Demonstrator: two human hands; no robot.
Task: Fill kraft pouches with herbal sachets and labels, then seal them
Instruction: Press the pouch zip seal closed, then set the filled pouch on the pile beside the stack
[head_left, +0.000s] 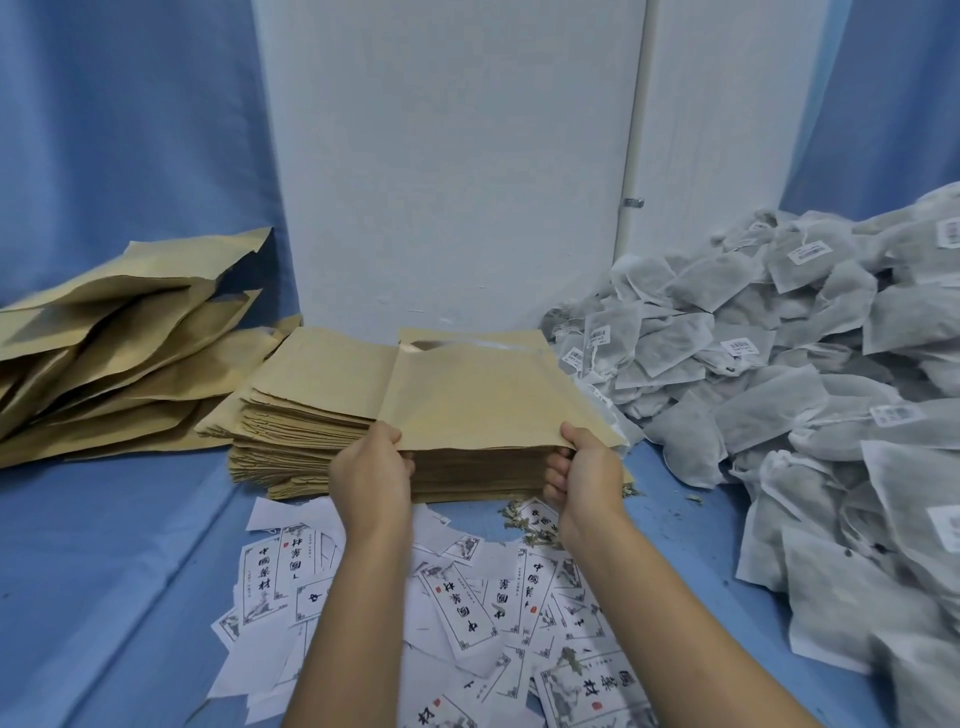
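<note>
A thick stack of flat kraft pouches (311, 415) lies in the middle of the blue surface. Both hands hold the top kraft pouch (478, 395) by its near edge: my left hand (371, 470) pinches the left corner, my right hand (584, 470) the right corner. The pouch's far mouth gapes slightly open. White printed labels (457, 608) lie scattered under my forearms. A large heap of grey herbal sachets (779, 374) with small barcode stickers fills the right side.
Filled, puffy kraft pouches (114, 338) are piled at the left. A white panel (447, 156) stands upright behind the stack, with blue cloth (104, 130) on both sides. Loose herb crumbs (524, 519) lie by the stack's near right corner.
</note>
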